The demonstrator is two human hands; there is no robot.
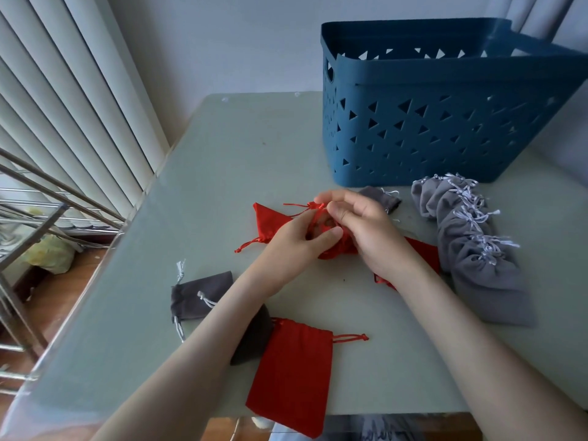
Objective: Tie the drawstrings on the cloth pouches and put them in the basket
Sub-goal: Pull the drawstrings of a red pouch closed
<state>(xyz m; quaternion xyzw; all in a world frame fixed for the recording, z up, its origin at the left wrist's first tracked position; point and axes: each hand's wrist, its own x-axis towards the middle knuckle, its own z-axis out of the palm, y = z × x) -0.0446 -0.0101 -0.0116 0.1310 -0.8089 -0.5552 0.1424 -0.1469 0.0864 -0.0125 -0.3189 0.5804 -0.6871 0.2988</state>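
A red cloth pouch [339, 248] sits mid-table between my hands. My left hand [299, 241] grips its gathered neck, and my right hand [362, 224] pinches the red drawstring [313, 205] at its top. Another red pouch [270, 219] lies flat just left of them, and a third red pouch [424, 249] shows under my right wrist. A large red pouch [291, 375] lies at the near edge. Dark grey pouches [199, 296] lie at the near left. A row of light grey pouches [471, 240] with tied strings stretches along the right. The blue basket [445, 122] stands at the back right.
The pale green table [222, 173] ends on the left beside vertical blinds [63, 106] and a metal rack [28, 218]. One small dark grey pouch [383, 197] lies in front of the basket. The table's near edge cuts under the large red pouch.
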